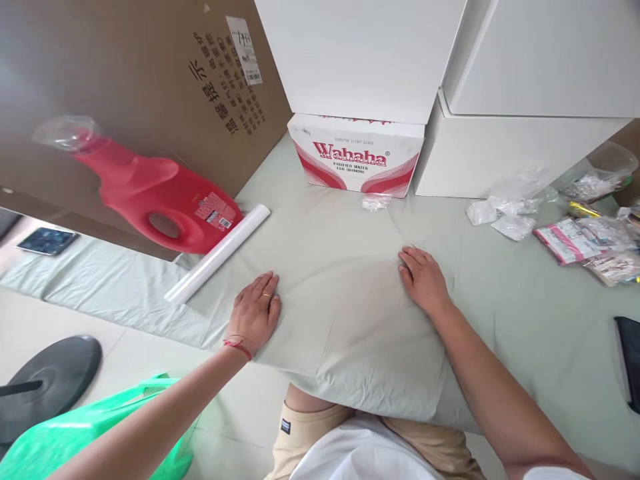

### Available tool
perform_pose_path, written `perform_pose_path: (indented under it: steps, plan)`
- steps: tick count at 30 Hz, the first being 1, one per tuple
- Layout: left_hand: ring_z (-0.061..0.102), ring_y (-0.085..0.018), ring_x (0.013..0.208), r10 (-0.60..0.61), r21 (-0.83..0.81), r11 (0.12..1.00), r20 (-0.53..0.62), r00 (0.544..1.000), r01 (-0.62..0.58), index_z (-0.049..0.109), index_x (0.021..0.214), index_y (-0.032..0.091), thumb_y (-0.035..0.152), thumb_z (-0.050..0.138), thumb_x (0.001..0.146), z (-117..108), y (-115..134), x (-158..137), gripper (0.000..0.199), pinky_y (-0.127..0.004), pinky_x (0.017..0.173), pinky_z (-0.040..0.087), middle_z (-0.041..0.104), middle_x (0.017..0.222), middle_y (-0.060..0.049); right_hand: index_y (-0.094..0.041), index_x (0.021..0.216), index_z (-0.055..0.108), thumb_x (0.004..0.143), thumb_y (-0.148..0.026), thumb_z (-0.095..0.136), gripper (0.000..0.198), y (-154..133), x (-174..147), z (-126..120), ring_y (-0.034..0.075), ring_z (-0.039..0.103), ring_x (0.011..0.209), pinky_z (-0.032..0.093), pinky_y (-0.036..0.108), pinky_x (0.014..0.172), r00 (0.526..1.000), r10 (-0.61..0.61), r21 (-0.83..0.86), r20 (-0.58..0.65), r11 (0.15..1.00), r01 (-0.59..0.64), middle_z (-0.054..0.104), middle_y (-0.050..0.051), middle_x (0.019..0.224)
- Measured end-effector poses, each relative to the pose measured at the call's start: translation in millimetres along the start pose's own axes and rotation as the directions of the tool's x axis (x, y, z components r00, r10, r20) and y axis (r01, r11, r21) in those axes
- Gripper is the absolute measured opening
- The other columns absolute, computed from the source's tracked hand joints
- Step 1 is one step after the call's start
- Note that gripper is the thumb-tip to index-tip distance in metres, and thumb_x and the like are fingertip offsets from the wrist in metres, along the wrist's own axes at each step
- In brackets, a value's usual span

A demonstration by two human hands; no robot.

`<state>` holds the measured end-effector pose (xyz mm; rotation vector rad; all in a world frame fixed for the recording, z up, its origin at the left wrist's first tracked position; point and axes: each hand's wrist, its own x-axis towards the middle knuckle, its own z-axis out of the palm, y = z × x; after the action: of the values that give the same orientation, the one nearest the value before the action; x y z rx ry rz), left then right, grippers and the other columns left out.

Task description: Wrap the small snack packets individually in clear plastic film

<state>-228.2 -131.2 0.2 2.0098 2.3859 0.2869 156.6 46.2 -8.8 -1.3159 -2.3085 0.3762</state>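
My left hand (255, 310) lies flat, palm down, on a pale green cloth (340, 267) that covers the table. It wears a ring and a red string bracelet (237, 347). Opposite it, my right hand (423, 277) also rests palm down on the cloth, fingers stretched out. Neither holds anything. Closest to my left hand is a white roll (219, 255), lying slanted. Behind the roll stands a red plastic jug (165, 190) with a handle hole and clear plastic over its top.
A Wahaha water carton (357, 157) sits at the back under a white box (360, 53). Clear plastic bags (505, 217) and pink-edged packets (570, 241) lie to the right, a black phone-like object (631, 363) nearer. A large brown carton (150, 73) stands left; a green bag (80, 427) is below.
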Motion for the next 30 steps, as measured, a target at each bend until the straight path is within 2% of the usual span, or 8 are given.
perform_pose_path:
  steps: [7,11,15,18,22,25,28,30]
  plan:
    - [0.049,-0.033,0.145,-0.008,-0.010,1.000,-0.008,1.000,0.008,0.057,0.146,0.014,0.037,0.033,0.100,0.8,-1.1,-0.5,0.058,-0.051,0.120,0.037,0.055,0.155,-0.015,-0.016,0.126,0.071,0.098,-0.029,0.047,0.039,-14.9,5.1,-10.9,0.038,0.053,0.129,0.051,0.054,0.101,0.993,0.050,-0.082,0.109,0.996,-0.041,0.063,0.016,0.142]
    - [0.050,-0.033,0.144,0.003,0.001,1.000,-0.013,1.000,-0.003,0.058,0.145,0.011,0.037,0.032,0.100,1.4,-2.6,-0.9,0.058,-0.051,0.120,0.038,0.055,0.155,-0.016,-0.020,0.123,0.071,0.099,-0.031,0.048,0.035,-30.1,67.3,-22.1,0.038,0.058,0.112,0.053,0.047,0.080,0.978,0.135,-0.155,0.159,0.982,-0.110,0.069,0.017,0.126]
    - [0.051,-0.032,0.143,0.016,0.017,1.000,-0.031,0.999,-0.016,0.059,0.143,0.010,0.035,0.030,0.101,1.5,-4.0,-1.1,0.057,-0.050,0.119,0.040,0.057,0.153,-0.016,-0.021,0.151,0.051,0.099,-0.033,0.054,0.053,-35.4,150.6,-9.5,0.039,0.046,0.131,0.050,0.048,0.091,0.994,0.093,-0.157,0.062,0.984,-0.082,0.054,0.016,0.149]
    - [0.053,-0.033,0.142,0.028,0.023,0.999,-0.046,0.999,-0.027,0.060,0.142,0.007,0.034,0.030,0.101,2.2,-5.3,-0.8,0.057,-0.050,0.118,0.041,0.058,0.151,-0.018,-0.019,0.141,0.061,0.101,-0.028,0.050,0.042,-29.0,179.7,9.3,0.037,0.046,0.130,0.044,0.051,0.100,0.985,0.089,-0.185,0.145,0.981,-0.061,0.058,0.016,0.143]
    - [0.054,-0.033,0.141,0.047,0.014,0.999,-0.061,0.997,-0.046,0.061,0.142,0.008,0.033,0.033,0.099,4.7,-7.4,-0.3,0.057,-0.050,0.118,0.042,0.060,0.149,-0.019,-0.020,0.118,0.074,0.103,-0.021,0.041,0.036,-15.8,156.2,17.1,0.033,0.054,0.116,0.047,0.045,0.092,0.980,0.072,-0.203,0.185,0.979,-0.033,0.067,0.015,0.123]
    - [0.054,-0.033,0.141,0.055,0.001,0.998,-0.073,0.996,-0.055,0.061,0.142,0.007,0.033,0.034,0.099,6.1,-9.0,-0.5,0.057,-0.050,0.119,0.041,0.059,0.150,-0.019,-0.022,0.115,0.074,0.103,-0.026,0.042,0.035,5.7,112.7,-6.2,0.029,0.058,0.109,0.049,0.040,0.087,0.983,0.039,-0.174,0.178,0.985,-0.008,0.070,0.012,0.114]
    - [0.053,-0.035,0.141,0.058,-0.003,0.998,-0.066,0.996,-0.058,0.061,0.142,0.007,0.034,0.035,0.098,6.1,-10.0,-0.6,0.058,-0.052,0.118,0.041,0.059,0.150,-0.020,-0.022,0.114,0.073,0.102,-0.031,0.043,0.034,46.7,72.6,-54.4,0.030,0.060,0.105,0.049,0.043,0.092,0.997,0.046,-0.144,-0.062,0.988,-0.055,0.071,0.011,0.110]
    - [0.053,-0.036,0.141,0.059,-0.006,0.998,-0.064,0.996,-0.059,0.061,0.142,0.006,0.034,0.035,0.099,5.7,-10.0,-0.5,0.058,-0.053,0.118,0.041,0.059,0.150,-0.021,-0.019,0.118,0.071,0.101,-0.031,0.041,0.037,81.9,55.3,-90.8,0.031,0.060,0.110,0.047,0.046,0.099,0.945,0.101,-0.199,-0.310,0.965,-0.169,0.070,0.015,0.113]
